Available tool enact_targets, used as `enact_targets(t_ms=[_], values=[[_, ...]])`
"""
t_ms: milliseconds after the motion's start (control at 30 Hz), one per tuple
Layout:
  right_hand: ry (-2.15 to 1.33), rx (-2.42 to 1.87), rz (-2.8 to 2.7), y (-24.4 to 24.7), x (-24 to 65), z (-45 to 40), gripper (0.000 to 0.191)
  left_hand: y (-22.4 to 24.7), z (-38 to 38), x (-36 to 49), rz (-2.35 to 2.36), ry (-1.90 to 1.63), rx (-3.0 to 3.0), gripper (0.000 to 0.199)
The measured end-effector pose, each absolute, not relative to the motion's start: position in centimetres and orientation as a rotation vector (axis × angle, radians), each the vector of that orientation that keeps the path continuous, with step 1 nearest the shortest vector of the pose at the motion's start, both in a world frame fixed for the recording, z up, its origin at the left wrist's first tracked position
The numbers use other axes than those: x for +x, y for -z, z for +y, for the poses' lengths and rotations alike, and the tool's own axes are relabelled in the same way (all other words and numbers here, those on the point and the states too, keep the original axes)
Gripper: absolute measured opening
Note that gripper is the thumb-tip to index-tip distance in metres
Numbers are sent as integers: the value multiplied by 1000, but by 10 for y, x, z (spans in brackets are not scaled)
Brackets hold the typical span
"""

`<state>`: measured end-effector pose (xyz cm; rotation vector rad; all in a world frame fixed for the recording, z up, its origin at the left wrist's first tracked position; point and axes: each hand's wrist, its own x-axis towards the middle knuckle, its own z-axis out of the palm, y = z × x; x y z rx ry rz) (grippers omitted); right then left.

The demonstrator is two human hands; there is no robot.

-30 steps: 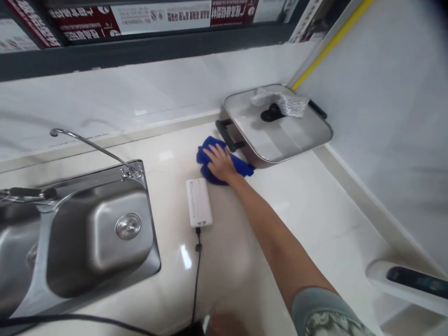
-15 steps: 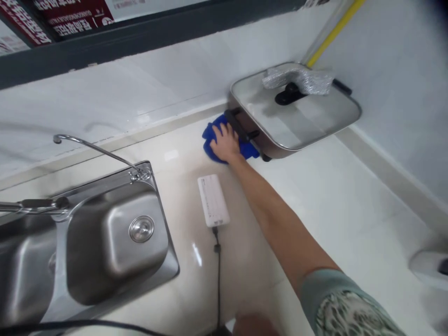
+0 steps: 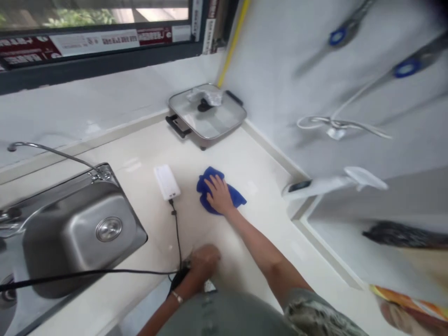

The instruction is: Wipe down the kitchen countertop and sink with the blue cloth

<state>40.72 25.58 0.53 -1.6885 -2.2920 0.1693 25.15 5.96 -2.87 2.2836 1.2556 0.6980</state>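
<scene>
A blue cloth [image 3: 207,177] lies crumpled on the pale countertop [image 3: 259,172], in the middle of the view. My right hand [image 3: 220,193] presses down on it from above with the fingers somewhat spread, covering part of the cloth. Close to my body, at the counter's front edge, is my left hand [image 3: 205,259]. It looks rounded and blurred, its fingers are hidden, and a dark item [image 3: 180,280] shows beside its wrist. Left of the cloth sits a white power bank-like box [image 3: 167,182] with a black cable [image 3: 178,233] running from its end toward my body.
A steel sink [image 3: 80,242] with a faucet [image 3: 52,151] is on the left. In the back corner stands an electric pan [image 3: 210,119] with a glass lid. A white handheld device [image 3: 315,186] is at the right edge, and cords [image 3: 336,123] hang on the wall.
My right hand has drawn the blue cloth away from the pan's handle, toward me. My left hand has come further into view at the bottom. The camera view has shifted right.
</scene>
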Motion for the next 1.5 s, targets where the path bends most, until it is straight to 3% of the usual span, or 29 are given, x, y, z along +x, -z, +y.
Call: enact_targets(t_ms=[300, 633, 933, 1133, 1500], values=[[-228, -1816, -2137, -12, 454, 40, 64, 5, 78, 252, 1344, -542, 2272, 28], [-128, -2395, -1636, -2, 557, -239, 64, -21, 78, 285, 1730, -433, 2189, 31], [250, -2885, -739, 26, 619, -456, 65, -15, 78, 295, 1834, -426, 2175, 33], [442, -2920, -242, 34, 572, -440, 66, -9, 79, 292, 1728, -466, 2229, 35], [46, -2627, -736, 13, 414, -225, 57, -5, 78, 286, 1544, -436, 2228, 36]])
